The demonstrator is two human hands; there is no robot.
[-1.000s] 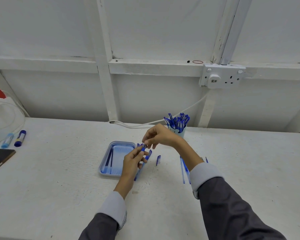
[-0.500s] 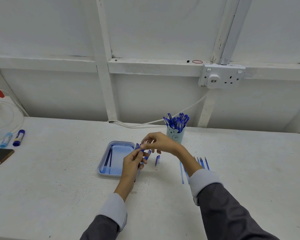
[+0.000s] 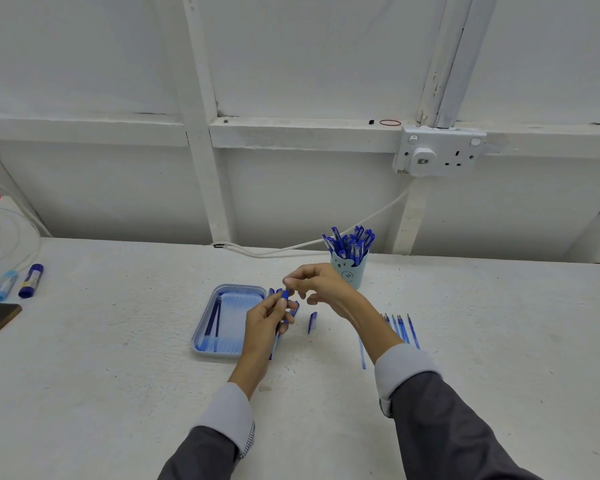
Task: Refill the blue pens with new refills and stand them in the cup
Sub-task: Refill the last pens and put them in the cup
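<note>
Blue tray (image 3: 201, 336), mid table (image 3: 118, 375): two dark refills inside. Left hand (image 3: 267, 320): curled round blue pen (image 3: 284, 295), just right of tray. Right hand (image 3: 321, 285): fingertips pinch the pen's upper end. Pen cap (image 3: 312, 322): lying near. Cup (image 3: 349, 271), far: crammed with pens. Loose refills (image 3: 404, 329): right.

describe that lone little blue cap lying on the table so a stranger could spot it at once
Find the pale blue tray mid-table. Just right of it, between the left hand and the right forearm, a small blue cap lies alone on the white table. Unlike the long thin refills farther right, it is short, stubby and touches nothing.
</note>
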